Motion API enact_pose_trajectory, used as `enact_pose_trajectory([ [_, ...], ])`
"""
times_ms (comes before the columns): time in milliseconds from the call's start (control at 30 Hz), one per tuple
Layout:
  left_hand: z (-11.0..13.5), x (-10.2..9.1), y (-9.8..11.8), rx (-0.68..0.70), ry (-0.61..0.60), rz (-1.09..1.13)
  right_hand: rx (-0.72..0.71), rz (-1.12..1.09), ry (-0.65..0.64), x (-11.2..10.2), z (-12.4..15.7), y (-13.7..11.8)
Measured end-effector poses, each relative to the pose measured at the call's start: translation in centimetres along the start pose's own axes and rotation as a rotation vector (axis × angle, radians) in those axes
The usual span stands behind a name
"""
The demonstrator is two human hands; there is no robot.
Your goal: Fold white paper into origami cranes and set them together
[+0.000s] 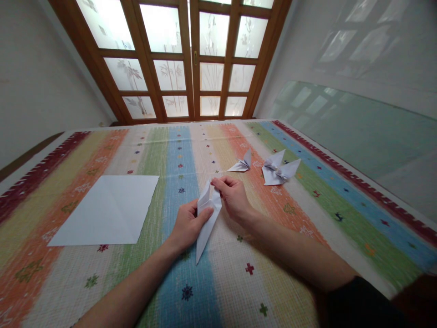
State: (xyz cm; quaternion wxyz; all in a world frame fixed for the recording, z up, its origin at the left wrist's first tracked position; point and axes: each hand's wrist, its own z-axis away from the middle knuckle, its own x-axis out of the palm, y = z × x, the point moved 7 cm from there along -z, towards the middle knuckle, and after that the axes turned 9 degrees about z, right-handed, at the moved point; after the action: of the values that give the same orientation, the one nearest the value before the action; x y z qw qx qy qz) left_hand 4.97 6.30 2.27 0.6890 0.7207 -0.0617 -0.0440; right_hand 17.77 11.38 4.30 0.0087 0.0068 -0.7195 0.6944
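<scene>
A long, pointed piece of folded white paper (206,225) is held over the striped cloth. My left hand (187,225) grips its middle from the left, thumb on top. My right hand (234,196) pinches the paper's upper tip between thumb and fingers. The paper's lower point reaches down toward me.
A flat white sheet (105,209) lies on the left of the striped tablecloth (307,200). Two finished folded paper figures, a small one (242,164) and a larger one (279,169), sit beyond my right hand. A wooden glazed door (184,59) stands behind the table, and a wall runs along the right.
</scene>
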Motion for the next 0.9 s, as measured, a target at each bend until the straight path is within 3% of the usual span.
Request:
enact_pose_trajectory([
  [233, 0.1, 0.3, -0.1, -0.019, -0.027, 0.036, -0.016, -0.112, -0.062, 0.4, -0.2, -0.4],
  [400, 0.0, 0.0, -0.1, 0.013, -0.015, 0.051, 0.122, -0.136, -0.355, 2.5, 0.7, 0.1],
  [500, 0.0, -0.2, -0.1, 0.033, 0.002, 0.067, 0.16, -0.116, -0.446, 2.9, 1.1, 0.2],
  [767, 0.0, -0.2, 0.3, 0.122, 0.02, -0.023, 0.112, -0.003, -0.396, 2.4, 0.9, 0.3],
  [900, 0.4, -0.6, 0.6, 0.15, 0.128, -0.126, 0.09, 0.042, -0.362, 2.3, 1.0, 0.4],
])
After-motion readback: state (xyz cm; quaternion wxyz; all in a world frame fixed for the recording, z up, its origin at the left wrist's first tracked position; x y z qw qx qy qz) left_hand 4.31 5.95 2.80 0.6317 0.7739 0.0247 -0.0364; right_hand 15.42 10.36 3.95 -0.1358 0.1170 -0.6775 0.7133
